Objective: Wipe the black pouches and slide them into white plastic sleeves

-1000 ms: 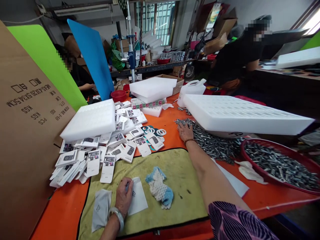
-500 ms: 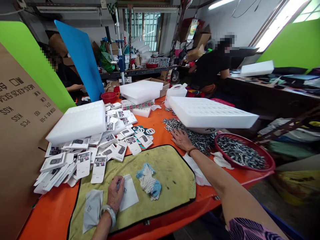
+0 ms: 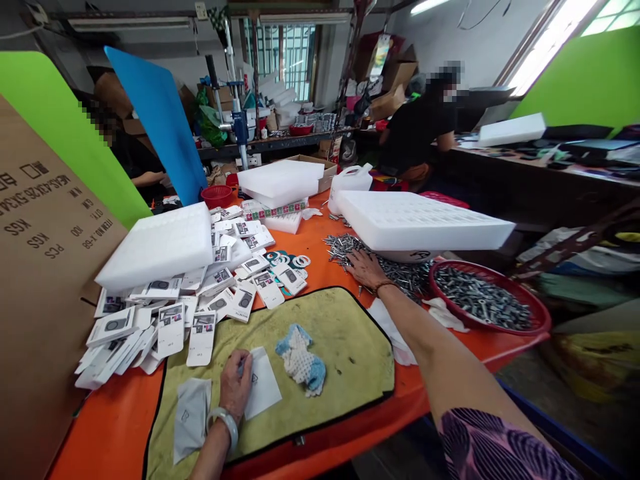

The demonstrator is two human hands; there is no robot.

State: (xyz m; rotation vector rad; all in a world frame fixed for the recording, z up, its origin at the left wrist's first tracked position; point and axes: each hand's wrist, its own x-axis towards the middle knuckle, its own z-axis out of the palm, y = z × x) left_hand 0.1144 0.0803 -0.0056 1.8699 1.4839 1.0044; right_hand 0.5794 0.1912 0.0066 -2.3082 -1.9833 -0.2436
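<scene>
My left hand (image 3: 236, 385) rests on the yellow-green cloth (image 3: 350, 347), its fingers curled against the edge of a small white bag (image 3: 266, 383). What lies inside those fingers is hidden. A second, greyish bag (image 3: 191, 417) lies to the left of this wrist. Crumpled beyond the white bag is a knitted blue-and-white cloth (image 3: 301, 360). My right hand (image 3: 367, 270) reaches forward, palm down, fingers spread over a heap of small metal parts (image 3: 407, 277). Its fingertips touch the heap, and I see nothing gripped in it.
Printed cards and boxes (image 3: 170, 327) pile up at left, under a white foam tray (image 3: 155, 247). Another foam tray (image 3: 425, 220) overhangs the metal heap. At right stands a red basket (image 3: 543, 320) of metal parts. Two people in black work farther back.
My right hand has moved slightly over the metal heap, its fingers still spread. My left hand stays curled at the white bag. The view has shifted a little.
</scene>
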